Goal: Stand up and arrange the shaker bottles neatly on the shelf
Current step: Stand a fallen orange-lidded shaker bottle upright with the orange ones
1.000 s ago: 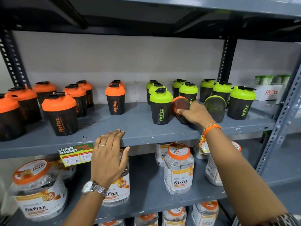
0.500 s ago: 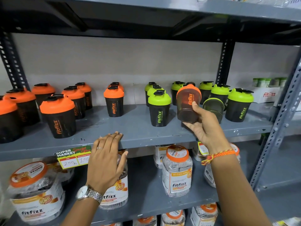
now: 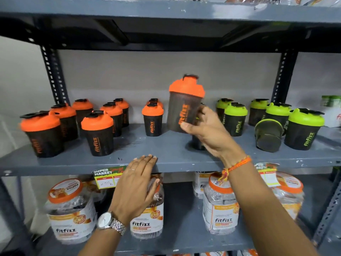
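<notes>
My right hand grips an orange-lidded shaker bottle, upright and lifted above the grey shelf, between the orange and green groups. Several orange-lidded shakers stand on the left half. Several green-lidded shakers stand on the right. One green-lidded shaker lies on its side among them. A dark shaker partly hidden behind my right hand stands on the shelf. My left hand rests flat on the shelf's front edge, fingers together, holding nothing.
Below, clear Fitfizz jars with orange lids fill the lower shelf. A price tag hangs on the shelf edge by my left hand. Slotted uprights stand at the back corners. A white box sits at far right.
My right hand has picked the orange-lidded shaker up from lying among the green ones, turned it upright and carried it left and higher. My left hand stays on the shelf edge.
</notes>
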Demonstrator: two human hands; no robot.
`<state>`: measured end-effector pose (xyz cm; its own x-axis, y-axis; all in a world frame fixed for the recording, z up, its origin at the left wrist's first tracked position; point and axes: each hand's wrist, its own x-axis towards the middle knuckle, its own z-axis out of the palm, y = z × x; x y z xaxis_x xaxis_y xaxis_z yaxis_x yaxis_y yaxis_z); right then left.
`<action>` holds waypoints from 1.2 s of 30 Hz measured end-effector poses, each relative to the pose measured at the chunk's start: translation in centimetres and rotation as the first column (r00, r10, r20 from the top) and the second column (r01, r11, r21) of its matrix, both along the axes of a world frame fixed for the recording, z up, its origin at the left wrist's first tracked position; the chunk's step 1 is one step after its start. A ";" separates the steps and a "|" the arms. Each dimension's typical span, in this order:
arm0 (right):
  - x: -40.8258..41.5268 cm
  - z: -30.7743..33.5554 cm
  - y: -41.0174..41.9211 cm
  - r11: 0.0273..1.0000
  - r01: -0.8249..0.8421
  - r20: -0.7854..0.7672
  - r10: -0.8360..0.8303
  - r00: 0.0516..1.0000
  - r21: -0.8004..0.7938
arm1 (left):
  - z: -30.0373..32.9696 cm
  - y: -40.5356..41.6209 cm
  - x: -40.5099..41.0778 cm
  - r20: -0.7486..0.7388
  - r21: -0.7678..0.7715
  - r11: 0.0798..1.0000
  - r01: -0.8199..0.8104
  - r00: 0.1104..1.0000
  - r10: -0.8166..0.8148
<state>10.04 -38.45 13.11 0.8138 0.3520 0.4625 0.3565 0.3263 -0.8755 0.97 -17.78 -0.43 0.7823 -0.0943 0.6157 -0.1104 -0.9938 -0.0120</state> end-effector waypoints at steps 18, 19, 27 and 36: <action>7.6 -5.0 8.8 0.856 -0.146 -0.009 0.163 0.987 -0.496 | 0.2 -1.4 -0.2 0.030 -0.270 0.958 0.093 0.996 -0.088; 7.7 -5.0 8.9 0.853 -0.149 -0.012 0.165 0.986 -0.501 | 0.2 -1.4 -0.2 0.031 -0.277 0.956 0.096 0.995 -0.090; 8.0 -5.3 8.7 0.836 -0.143 -0.007 0.164 0.986 -0.530 | 0.2 -1.8 0.0 0.040 -0.293 0.953 0.076 0.997 -0.067; 4.3 -5.8 2.7 0.795 -0.062 0.121 0.169 0.978 -0.603 | 0.2 -2.6 0.1 0.033 -0.276 0.961 -0.023 0.999 0.033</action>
